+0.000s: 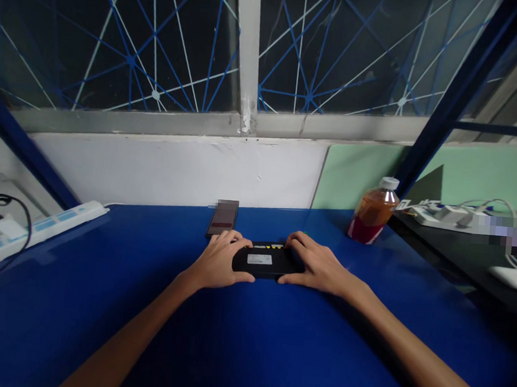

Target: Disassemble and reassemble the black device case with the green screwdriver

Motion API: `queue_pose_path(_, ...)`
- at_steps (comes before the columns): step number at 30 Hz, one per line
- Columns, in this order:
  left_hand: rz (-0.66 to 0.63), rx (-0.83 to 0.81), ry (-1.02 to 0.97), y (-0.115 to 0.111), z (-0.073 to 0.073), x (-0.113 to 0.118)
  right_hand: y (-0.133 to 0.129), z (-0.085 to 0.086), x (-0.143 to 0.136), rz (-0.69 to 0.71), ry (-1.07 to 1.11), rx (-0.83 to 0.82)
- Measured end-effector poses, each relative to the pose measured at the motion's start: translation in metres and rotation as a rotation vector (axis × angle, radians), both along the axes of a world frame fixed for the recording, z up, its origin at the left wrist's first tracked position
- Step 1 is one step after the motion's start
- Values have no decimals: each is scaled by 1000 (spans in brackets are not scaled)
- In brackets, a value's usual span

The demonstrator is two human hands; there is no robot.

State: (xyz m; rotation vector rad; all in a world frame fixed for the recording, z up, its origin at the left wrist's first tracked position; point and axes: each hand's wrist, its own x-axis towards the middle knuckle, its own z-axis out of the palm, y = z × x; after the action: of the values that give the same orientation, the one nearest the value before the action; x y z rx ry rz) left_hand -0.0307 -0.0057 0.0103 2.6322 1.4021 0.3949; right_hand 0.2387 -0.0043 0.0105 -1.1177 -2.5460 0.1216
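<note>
Reference point for all places: the black case (274, 271).

Largest first. Window (194, 45) with blue and white line decoration, beyond the case and above it. Blue desk (251, 342), under and around the case. White power strip (50, 228), well to the left of the case; a plug with a black cord sits in it. Plastic bottle (373, 217), amber above a red label, capped and upright, to the case's right and farther back.

Stage, by judgement: mid-handling. Both hands have the case between them, its labelled face showing; it is not released, so letting go is left undone. Whether anything inside has been worked on, cannot tell.

Forearms come in from the near side, left and right, and converge on the case. Left hand (223, 259) grips the left end: thumb along the near edge, fingers bent over the far edge. Right hand (318, 265) mirrors it at the right end. Thumbs point inward, tips apart.

Dark smartphone (223, 217) lies just past the left hand, beyond the case's left end. The case sits low at the desk; contact beneath unclear. On it, a white sticker (259, 259), print illegible, and small yellow patches (275, 247) at the far edge.
</note>
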Motion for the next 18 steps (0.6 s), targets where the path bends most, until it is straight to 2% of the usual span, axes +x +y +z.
queue_pose_path(18,-32,15,12,-1,2,0,2,0,1,7,13,-1)
